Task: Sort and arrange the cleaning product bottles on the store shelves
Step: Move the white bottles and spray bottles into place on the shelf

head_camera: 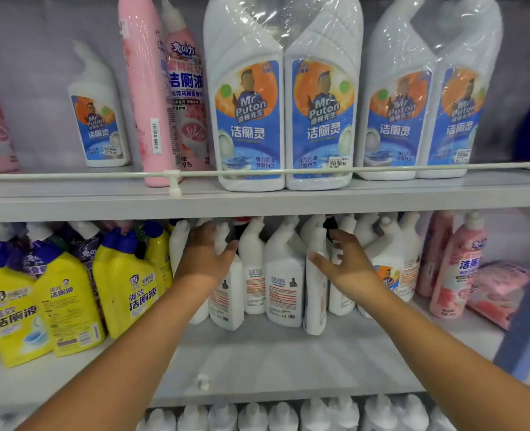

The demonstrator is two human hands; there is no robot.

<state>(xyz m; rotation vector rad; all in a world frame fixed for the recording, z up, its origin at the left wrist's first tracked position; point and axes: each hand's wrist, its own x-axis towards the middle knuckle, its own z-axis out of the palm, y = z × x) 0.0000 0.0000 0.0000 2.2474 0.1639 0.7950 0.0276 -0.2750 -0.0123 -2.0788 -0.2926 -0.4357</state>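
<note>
Landmark = middle shelf board, w/ the white toilet-cleaner bottles standing in a cluster at its centre-back, angled necks up.

L hand: reaches into the left side of that cluster, fingers wrapped round the neck/shoulder of a white bottle at the cluster's left front; grip clamped on it.

R hand: at the cluster's right side, fingers spread apart and straight, thumb by a narrow white bottle seen edge-on at the front. Holding nothing; can't tell if the fingertips touch the bottles behind.

Left of the cluster on same board: yellow bottles w/ blue caps, leaning. Right of it: pink bottles and a pink refill pouch lying flat.

Above the board: upper shelf w/ two shrink-wrapped twin packs of Mr Puton bottles, behind a white rail.
</note>
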